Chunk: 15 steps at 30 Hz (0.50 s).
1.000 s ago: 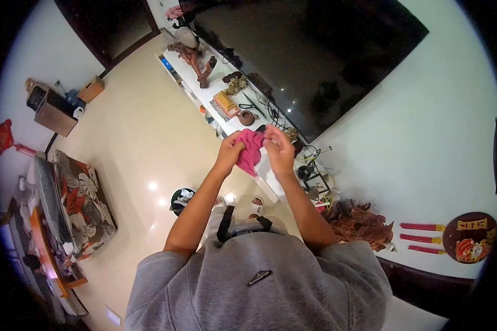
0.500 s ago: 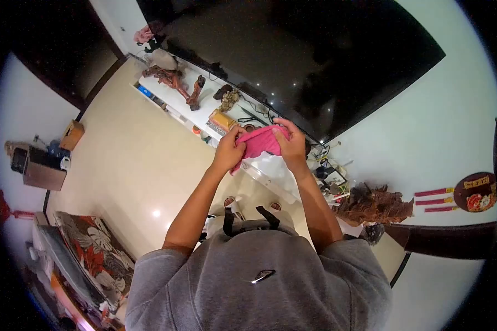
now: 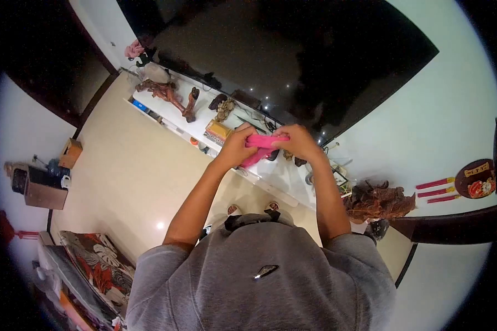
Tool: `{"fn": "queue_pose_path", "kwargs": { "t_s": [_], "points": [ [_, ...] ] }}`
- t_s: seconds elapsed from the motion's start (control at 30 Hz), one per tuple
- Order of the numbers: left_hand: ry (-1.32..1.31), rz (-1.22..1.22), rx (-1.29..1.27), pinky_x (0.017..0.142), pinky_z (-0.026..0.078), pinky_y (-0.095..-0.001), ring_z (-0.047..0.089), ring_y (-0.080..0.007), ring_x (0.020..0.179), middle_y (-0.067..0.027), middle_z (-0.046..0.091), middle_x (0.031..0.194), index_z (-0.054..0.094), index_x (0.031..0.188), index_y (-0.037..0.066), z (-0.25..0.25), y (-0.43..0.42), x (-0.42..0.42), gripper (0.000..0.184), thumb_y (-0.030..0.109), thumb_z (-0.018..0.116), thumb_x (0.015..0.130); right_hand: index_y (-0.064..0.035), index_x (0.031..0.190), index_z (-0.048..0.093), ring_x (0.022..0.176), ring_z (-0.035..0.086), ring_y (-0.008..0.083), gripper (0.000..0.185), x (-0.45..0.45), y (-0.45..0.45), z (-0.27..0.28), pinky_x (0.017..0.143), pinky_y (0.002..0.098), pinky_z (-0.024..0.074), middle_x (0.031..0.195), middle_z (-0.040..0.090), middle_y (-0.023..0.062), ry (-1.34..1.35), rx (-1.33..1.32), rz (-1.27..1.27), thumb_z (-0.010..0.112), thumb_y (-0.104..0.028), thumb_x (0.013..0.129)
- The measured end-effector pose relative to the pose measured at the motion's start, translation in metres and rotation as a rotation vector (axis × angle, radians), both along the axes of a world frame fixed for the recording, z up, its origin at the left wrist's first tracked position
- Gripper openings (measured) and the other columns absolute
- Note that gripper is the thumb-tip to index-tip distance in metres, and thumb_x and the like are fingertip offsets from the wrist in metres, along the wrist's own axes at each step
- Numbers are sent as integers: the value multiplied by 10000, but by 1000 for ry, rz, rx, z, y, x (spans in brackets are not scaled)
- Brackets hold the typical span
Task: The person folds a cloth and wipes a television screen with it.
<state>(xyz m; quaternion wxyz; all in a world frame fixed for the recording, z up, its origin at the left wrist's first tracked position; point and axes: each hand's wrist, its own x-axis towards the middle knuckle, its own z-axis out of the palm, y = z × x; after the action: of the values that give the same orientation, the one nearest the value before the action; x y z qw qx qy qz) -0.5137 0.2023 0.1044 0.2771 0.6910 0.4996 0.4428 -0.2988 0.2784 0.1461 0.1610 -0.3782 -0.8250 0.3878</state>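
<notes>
In the head view, my left hand and right hand both pinch a bunched pink cloth, which spans between them above the white TV cabinet. Just past my left hand sits a yellow box; beyond my grip is the dark television.

Can't see parts of the crumpled bright-pink cloth, covered by left hand and right hand. Can't read tiny gold lettering on the round dark-brown plaque, 3 o'clock. Lose the glossy black screen past frame at 12, grey cloth shirt at 6.
</notes>
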Motion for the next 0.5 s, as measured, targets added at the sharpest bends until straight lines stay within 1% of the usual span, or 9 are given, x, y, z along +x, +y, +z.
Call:
{"fn": "queue_pose_path", "kwargs": {
  "t_s": [0.07,0.1,0.17,0.2,0.27,0.3,0.4,0.43,0.5],
  "points": [
    [12,-25,8,743,485,-345,631,-253,828,-116,615,875,603,931,6,-1,9,6,229,58,708,734,-24,1051,713,794,661,268,315,8,8,0,727,369,504,865,680,142,-87,-33,99,797,-157,778],
    [-5,-28,-118,739,485,-340,632,-244,819,-116,626,884,605,945,15,7,9,8,231,76,713,751,-12,1012,693,802,648,289,276,11,13,-5,737,369,501,857,661,143,-69,51,126,774,-120,770],
    [-40,-24,-372,730,485,-331,635,-227,802,-116,648,904,609,974,35,27,1,13,234,112,723,785,-8,995,667,807,651,260,258,14,16,-11,738,361,503,858,661,131,86,183,-45,747,-88,763],
    [-55,-50,-323,731,481,-317,618,-196,811,-93,642,910,606,985,39,23,4,14,237,117,727,797,-6,987,653,810,652,245,250,13,19,-13,738,357,503,858,661,125,165,250,-129,734,-73,760],
    [-88,-100,-236,733,473,-290,583,-134,829,-46,632,922,600,1006,47,10,8,17,243,129,736,821,-5,979,630,828,645,211,250,9,27,-30,756,341,509,857,663,102,349,69,-154,711,-37,745],
    [-72,-63,-230,726,472,-288,585,-135,821,-43,634,916,611,1016,42,13,9,17,248,137,736,823,-4,975,618,837,641,194,251,5,28,-29,765,334,512,856,664,91,440,-23,-165,699,-19,738],
    [-24,48,-214,703,471,-282,590,-139,795,-34,641,899,644,1044,26,23,15,14,270,162,737,830,-14,1021,635,836,629,146,263,-1,24,-18,765,299,517,896,682,60,611,-20,-149,694,2,765],
    [-12,72,-99,741,463,-293,589,-147,826,-43,652,898,672,1002,20,14,21,12,256,141,769,800,-14,1031,643,829,633,141,258,0,24,-15,763,294,519,911,687,56,619,-110,-194,694,2,778],
    [-49,103,-59,731,461,-290,585,-145,812,-50,652,887,665,941,13,10,19,11,234,120,791,775,-12,1050,660,815,640,131,248,3,22,-14,757,285,525,941,697,50,629,-297,-285,695,1,805]
  ]
}}
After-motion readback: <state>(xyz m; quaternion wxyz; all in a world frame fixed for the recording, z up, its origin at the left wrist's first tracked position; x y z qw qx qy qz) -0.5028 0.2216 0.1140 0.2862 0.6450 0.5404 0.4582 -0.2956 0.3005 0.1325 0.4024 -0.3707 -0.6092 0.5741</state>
